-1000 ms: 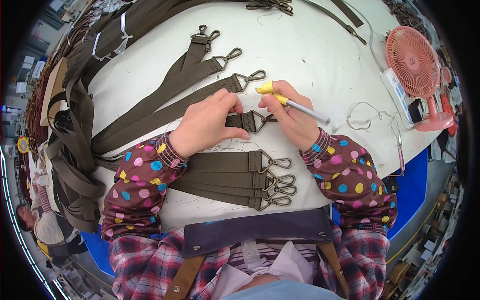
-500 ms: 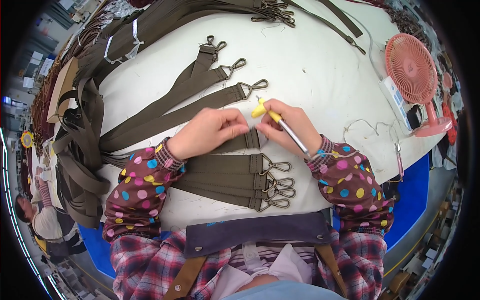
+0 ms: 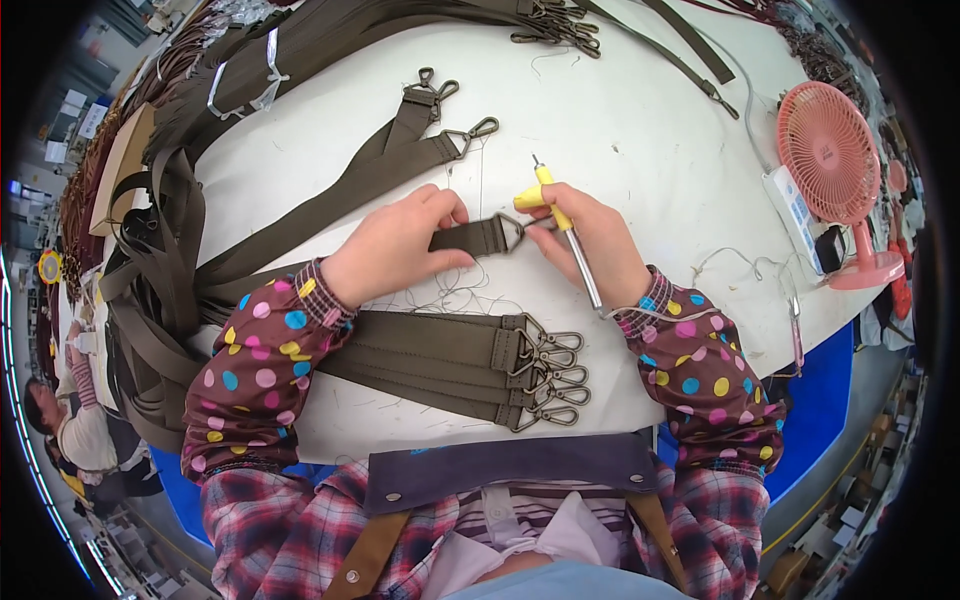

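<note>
My left hand is closed on a dark olive webbing strap, thumb below and fingers above, near its stitched end. A metal ring joins that end to a clasp, which is partly hidden at the fingertips of my right hand. My right hand also grips a pen-like tool with a silver barrel, yellow wrapping and a thin metal tip pointing up and away. A thin cord runs from the tool over my right sleeve. Below my hands lie several straps side by side, their snap hooks pointing right.
Two more straps with hooks lie at the upper left, beside a tangled strap heap. A bundle of straps spans the back. At right stand a pink fan, a white power strip and thread snips.
The strap held earlier now lies with the lower row. My left hand has taken up the nearest of the upper straps and brought its end closer. The tool has turned more upright.
</note>
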`<state>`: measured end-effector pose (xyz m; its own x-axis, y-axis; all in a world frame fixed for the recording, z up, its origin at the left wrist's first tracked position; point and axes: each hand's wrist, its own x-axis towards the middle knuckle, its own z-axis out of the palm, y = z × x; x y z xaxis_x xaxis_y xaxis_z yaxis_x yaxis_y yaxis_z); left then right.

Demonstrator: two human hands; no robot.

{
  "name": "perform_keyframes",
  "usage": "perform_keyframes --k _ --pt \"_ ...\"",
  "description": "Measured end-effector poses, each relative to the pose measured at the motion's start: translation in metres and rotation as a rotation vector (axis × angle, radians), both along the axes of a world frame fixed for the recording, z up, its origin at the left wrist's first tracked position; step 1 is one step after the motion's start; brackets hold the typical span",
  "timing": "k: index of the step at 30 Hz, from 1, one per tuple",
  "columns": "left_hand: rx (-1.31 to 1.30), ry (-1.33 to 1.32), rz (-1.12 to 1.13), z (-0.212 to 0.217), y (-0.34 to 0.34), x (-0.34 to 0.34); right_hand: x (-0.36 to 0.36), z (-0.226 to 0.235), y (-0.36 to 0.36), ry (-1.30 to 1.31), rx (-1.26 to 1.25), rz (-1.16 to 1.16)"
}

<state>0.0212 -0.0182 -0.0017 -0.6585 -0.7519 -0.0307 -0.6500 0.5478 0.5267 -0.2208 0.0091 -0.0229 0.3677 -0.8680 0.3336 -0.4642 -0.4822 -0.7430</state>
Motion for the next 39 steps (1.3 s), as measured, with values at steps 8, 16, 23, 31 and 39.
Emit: perform_keyframes --k 8,16,23,31,39 --pt "0.036 0.172 0.052 -0.003 0.017 -0.013 0.006 -0.003 0.005 0.169 -0.16 0.042" --pt "0.104 0.167 0.096 0.001 0.02 -0.017 0.015 -0.005 0.007 0.285 -0.381 0.013" --pt "0.045 0.148 0.119 -0.004 0.021 -0.015 -0.017 0.026 0.006 -0.441 0.518 0.022" --pt "0.003 0.208 0.102 -0.008 0.028 -0.028 -0.022 0.018 0.01 -0.081 0.081 -0.235" --pt "0.339 0.382 -0.019 0.001 0.037 -0.01 0.0 -0.007 0.013 0.14 -0.164 0.0"
